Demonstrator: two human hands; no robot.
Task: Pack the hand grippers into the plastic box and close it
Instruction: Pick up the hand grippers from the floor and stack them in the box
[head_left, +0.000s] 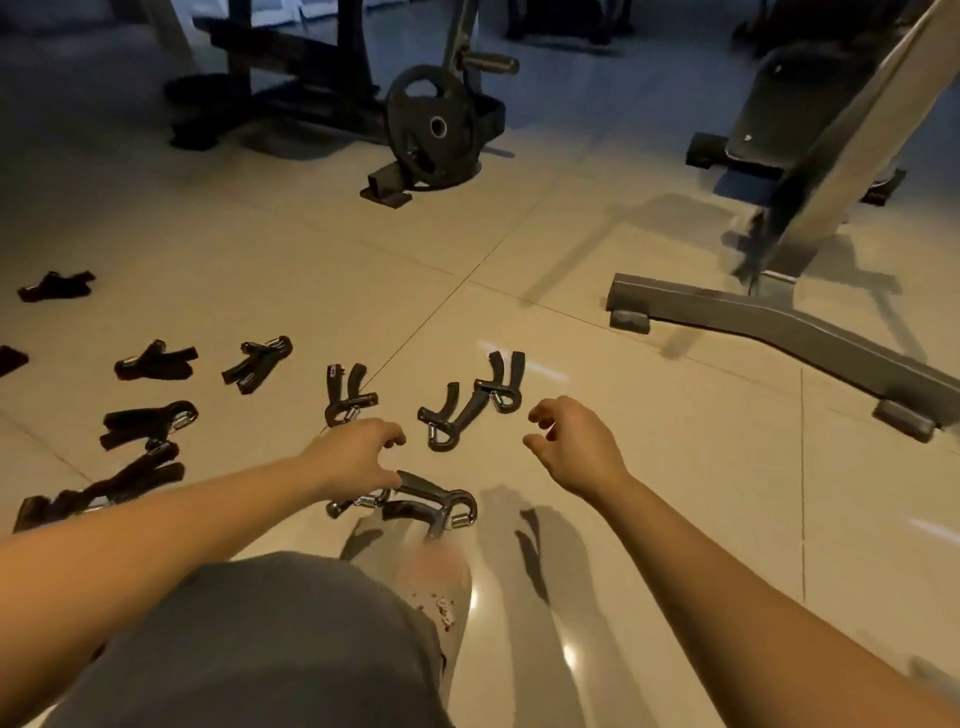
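Note:
Several black hand grippers with metal springs lie scattered on the tiled floor (649, 467). The nearest gripper (434, 501) lies just in front of my knee. My left hand (358, 457) hovers over its left end with loosely curled fingers, the thumb tip at the end of one handle. My right hand (574, 447) hangs above bare floor, fingers loosely curled and holding nothing. Two grippers (470, 402) lie crossed between my hands, and another gripper (345, 395) lies just beyond my left hand. More grippers (150, 423) lie to the left. No plastic box is in view.
A weight plate (434, 127) leans on a rack at the back. The bench's grey base bar (779, 322) runs along the floor on the right, below its padded seat (789, 109). My knee in grey shorts (270, 649) fills the bottom left.

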